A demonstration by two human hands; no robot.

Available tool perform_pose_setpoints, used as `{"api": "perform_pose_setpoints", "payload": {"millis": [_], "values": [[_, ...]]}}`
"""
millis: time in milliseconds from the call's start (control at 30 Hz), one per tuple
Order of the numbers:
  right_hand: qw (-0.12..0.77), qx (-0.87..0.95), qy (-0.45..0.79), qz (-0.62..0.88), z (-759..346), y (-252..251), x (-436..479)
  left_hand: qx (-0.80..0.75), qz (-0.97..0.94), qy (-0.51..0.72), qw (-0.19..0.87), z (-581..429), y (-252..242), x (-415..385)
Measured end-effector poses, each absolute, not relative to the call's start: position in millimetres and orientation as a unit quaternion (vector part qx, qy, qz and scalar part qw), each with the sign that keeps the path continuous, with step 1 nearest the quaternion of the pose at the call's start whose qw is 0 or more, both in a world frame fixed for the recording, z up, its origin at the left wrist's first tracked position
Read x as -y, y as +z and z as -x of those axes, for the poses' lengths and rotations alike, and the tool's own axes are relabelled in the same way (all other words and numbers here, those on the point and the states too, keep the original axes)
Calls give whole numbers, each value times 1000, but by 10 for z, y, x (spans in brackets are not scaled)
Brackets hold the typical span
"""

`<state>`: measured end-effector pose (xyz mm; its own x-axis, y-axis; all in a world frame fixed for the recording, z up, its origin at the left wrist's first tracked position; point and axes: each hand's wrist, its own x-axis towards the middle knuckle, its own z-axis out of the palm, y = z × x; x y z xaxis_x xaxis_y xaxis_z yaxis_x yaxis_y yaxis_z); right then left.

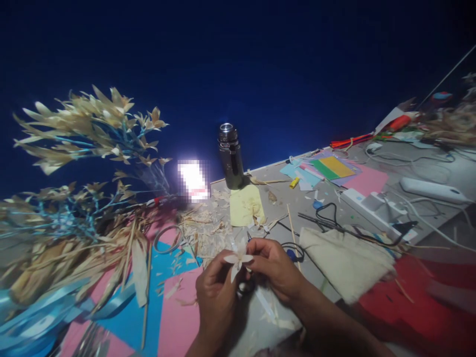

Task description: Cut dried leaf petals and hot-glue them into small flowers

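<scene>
A small cream flower (pixel 239 259) with pointed petals, which looks made of dried husk, is held up in front of me between both hands. My left hand (pixel 217 292) pinches it from the left, thumb and forefinger against the petals. From the right, my right hand (pixel 277 267) closes its thumb and fingertips on the flower's edge. What lies behind the petals is hidden by the fingers. Below the hands, a pale strip (pixel 265 303) lies on the table. Husk scraps (pixel 201 228) are scattered just beyond.
Husk flowers on blue stems (pixel 107 134) stand at left, above dried husks (pixel 40 270) and blue ribbon (pixel 44 317). A steel flask (pixel 232 161) stands behind yellow paper (pixel 240 206). To the right lie a beige cloth (pixel 344 260), a power strip (pixel 375 213) and coloured papers (pixel 334 168).
</scene>
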<state>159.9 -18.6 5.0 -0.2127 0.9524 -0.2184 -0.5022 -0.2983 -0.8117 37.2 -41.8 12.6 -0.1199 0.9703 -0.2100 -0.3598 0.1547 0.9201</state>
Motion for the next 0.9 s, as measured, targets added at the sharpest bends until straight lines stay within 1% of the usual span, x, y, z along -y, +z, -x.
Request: {"api": "perform_pose_setpoints", "payload": {"millis": [100,233,300,400,500,567,733,900], "values": [[500,307,726,360,-1582,13,185,-489,-322,566,581,-385,132,411],[506,340,714,345,-1638,9,205,-483,-292,551,614,-371,122,378],[524,361,684,356,-1707,40,210,-483,-286,546,621,-348,113,367],[546,415,615,389,-1815,118,198,-487,-331,519,620,-294,81,359],[525,491,558,415,-1862,203,179,-480,-373,487,627,-246,33,356],[505,518,531,441,-1853,240,175,-482,-368,480,634,-234,10,358],[494,506,537,460,-1804,255,197,-471,-340,477,660,-280,19,364],[509,520,497,472,-1787,236,221,-448,-314,493,676,-325,37,365]]}}
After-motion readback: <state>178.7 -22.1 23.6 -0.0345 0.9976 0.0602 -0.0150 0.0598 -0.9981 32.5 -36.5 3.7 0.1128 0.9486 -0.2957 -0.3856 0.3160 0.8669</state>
